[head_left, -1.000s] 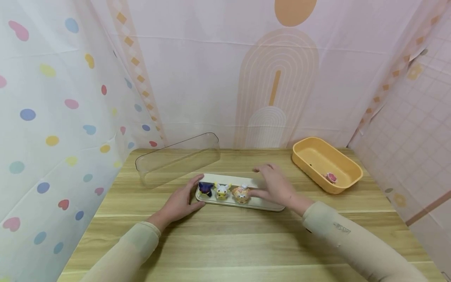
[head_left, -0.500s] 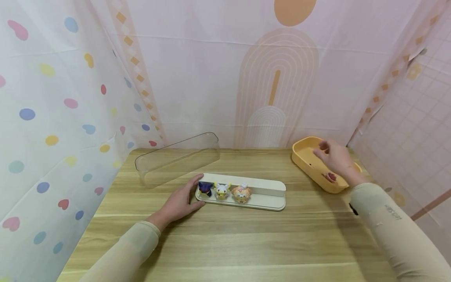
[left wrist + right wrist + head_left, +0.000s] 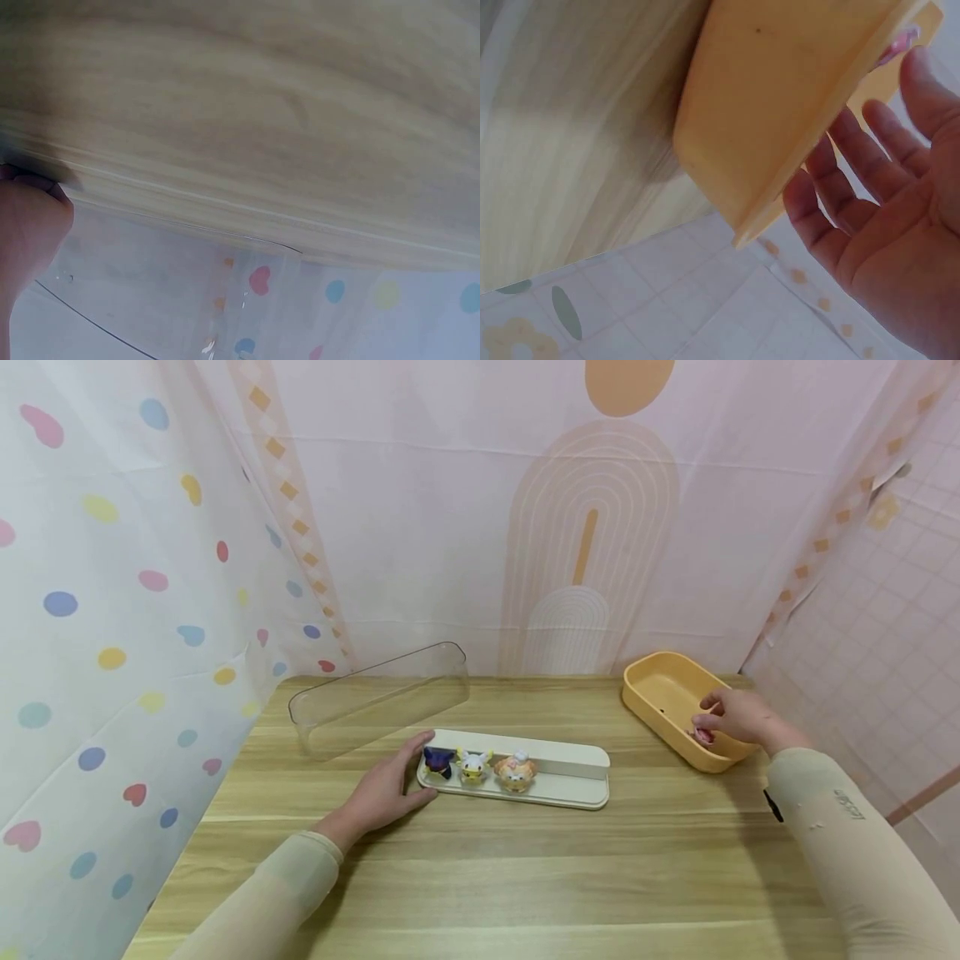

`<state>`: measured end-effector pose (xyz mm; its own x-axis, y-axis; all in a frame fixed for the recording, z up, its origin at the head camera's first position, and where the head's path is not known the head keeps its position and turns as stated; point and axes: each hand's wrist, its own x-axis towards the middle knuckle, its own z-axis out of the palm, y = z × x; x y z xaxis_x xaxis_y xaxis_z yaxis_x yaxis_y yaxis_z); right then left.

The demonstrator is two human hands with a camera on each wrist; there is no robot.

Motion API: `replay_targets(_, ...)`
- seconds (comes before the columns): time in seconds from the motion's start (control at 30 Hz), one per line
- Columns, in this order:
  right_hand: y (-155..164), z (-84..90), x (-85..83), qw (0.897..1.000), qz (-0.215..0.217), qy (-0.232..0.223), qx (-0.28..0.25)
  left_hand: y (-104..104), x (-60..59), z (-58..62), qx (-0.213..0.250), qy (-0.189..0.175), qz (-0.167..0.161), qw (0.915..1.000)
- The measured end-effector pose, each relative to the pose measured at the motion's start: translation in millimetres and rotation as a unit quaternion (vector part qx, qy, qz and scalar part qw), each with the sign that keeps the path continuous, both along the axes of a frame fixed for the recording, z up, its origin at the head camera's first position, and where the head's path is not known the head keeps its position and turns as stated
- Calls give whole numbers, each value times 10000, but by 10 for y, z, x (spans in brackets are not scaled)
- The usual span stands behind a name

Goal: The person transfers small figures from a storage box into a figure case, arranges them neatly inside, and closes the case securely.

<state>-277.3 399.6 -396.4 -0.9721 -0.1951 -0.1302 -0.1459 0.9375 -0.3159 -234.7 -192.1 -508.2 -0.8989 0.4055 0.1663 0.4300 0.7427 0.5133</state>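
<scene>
Pink figurine (image 3: 704, 736) lies in near corner of yellow bin (image 3: 660, 689), at table's (image 3: 480, 877) right rear. Right hand (image 3: 738, 716) reaches over bin rim, fingertips at figurine; wrist view shows fingers loosely spread, contact cannot be told. Left hand (image 3: 382, 793) rests flat, fingers relaxed, against left end of white tray (image 3: 573, 785). Tray carries three figurines: dark blue (image 3: 437, 762), white-yellow (image 3: 473, 766), orange (image 3: 514, 772). Clear lid (image 3: 378, 700) lies behind tray, well apart from bin.
</scene>
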Motion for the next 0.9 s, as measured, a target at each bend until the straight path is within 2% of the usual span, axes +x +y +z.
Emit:
replay_targets(0.1,-10,-7,-3,9994,65,-327,16,0,-4,-12,4,-27,2,10000)
replay_targets(0.23,-30,2,-8,9964,215,-784,-258,-2,-12,-22,21,-50,19,10000)
replay_targets(0.4,-50,31,-15,9956,266,-821,-375,-10,-22,-35,-10,-37,47,10000)
replay_targets(0.57,-57,1,-37,9987,119,-389,-314,-16,-25,-28,-2,-23,34,10000)
replay_targets(0.73,-51,-54,-65,9986,-428,290,-120,-12,-12,-18,12,-56,48,10000)
replay_targets(0.8,-54,-65,-64,9972,-603,418,-169,-7,-5,-19,13,-77,47,10000)
replay_targets(0.9,-57,-63,-38,9977,-464,488,-66,2,4,-21,28,-112,40,9999)
